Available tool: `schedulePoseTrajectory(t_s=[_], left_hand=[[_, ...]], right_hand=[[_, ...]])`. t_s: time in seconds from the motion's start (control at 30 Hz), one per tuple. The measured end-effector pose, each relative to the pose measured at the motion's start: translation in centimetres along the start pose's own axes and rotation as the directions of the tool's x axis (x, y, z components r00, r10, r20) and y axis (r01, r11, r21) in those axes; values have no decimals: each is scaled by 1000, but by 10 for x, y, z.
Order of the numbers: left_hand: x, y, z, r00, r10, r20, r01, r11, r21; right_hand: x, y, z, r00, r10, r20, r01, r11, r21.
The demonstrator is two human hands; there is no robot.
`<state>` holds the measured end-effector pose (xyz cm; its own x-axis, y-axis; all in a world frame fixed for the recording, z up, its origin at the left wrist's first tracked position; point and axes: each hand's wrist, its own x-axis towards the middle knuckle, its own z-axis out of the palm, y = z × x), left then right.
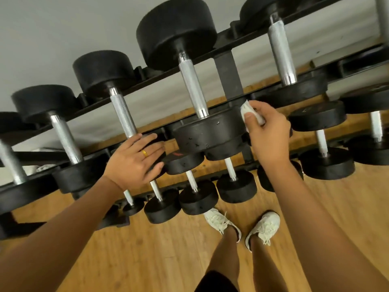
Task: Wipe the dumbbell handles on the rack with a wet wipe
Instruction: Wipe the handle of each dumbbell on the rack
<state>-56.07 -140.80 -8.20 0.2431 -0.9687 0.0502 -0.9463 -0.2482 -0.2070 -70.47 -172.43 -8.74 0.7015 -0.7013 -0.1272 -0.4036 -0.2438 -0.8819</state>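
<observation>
**A:** Where are the hands?

**B:** The left hand (pixel 134 159) lies flat with straight fingers on the near head of the dumbbell just left of the large centre dumbbell (pixel 210 133), and it grips nothing. The right hand (pixel 267 131), just right of that dumbbell's near head, pinches a bunched wet wipe (pixel 249 111) between thumb and fingers.

**A:** So the wipe isn't on a bar?

**B:** No. It sits beside the near head, close to the rack's upright bracket (pixel 228 70). The centre handle (pixel 192 85) lies just beyond it, and another handle (pixel 281 49) lies beyond and to the right. I can't tell which one comes next.

**A:** How should the wipe be done?

**B:** I'd open the wipe out and wrap it fully round the bar at the near collar. Then slide it to the far collar while twisting, since the knurling will likely hold grime. The flat left hand can brace a head so nothing rolls on the rack. Turn the wipe to a fresh face before the next handle.
</observation>
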Motion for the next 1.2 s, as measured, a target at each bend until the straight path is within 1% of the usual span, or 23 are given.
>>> schedulePoseTrajectory(t_s=[0.13,0.27,0.33,0.57,0.63,0.77,0.9,0.97,1.1,1.2], left_hand=[[1,0,0,1000,-2,7,2,1000,5],[1,0,0,1000,6,-3,-6,1000,17],[1,-1,0,1000,6,1,-6,1000,18],[1,0,1,1000,9,-11,-9,1000,22],[0,0,1,1000,8,-14,-8,1000,21],[-1,0,2,1000,4,-19,-4,1000,9],[-1,0,3,1000,-7,-16,8,1000,12],[-3,0,3,1000,-12,-21,12,1000,10],[-2,0,4,999,-5,-36,5,1000,8],[-1,1,4,999,-11,-35,11,1000,17]], right_hand=[[4,6,5,999,27,24,-29,996,82],[4,11,-9,987,41,155,-74,973,217],[3,12,-13,982,30,187,-73,971,228],[11,5,-2,993,97,74,-113,961,254],[4,2,-4,994,80,68,-95,962,257],[-5,-4,-11,999,3,43,-11,984,175],[11,-14,-6,999,27,35,-32,986,162],[4,-16,-4,999,38,17,-41,987,158],[-15,-12,-7,1000,1,2,-2,989,146],[0,-16,-5,999,36,-3,-35,990,136]])
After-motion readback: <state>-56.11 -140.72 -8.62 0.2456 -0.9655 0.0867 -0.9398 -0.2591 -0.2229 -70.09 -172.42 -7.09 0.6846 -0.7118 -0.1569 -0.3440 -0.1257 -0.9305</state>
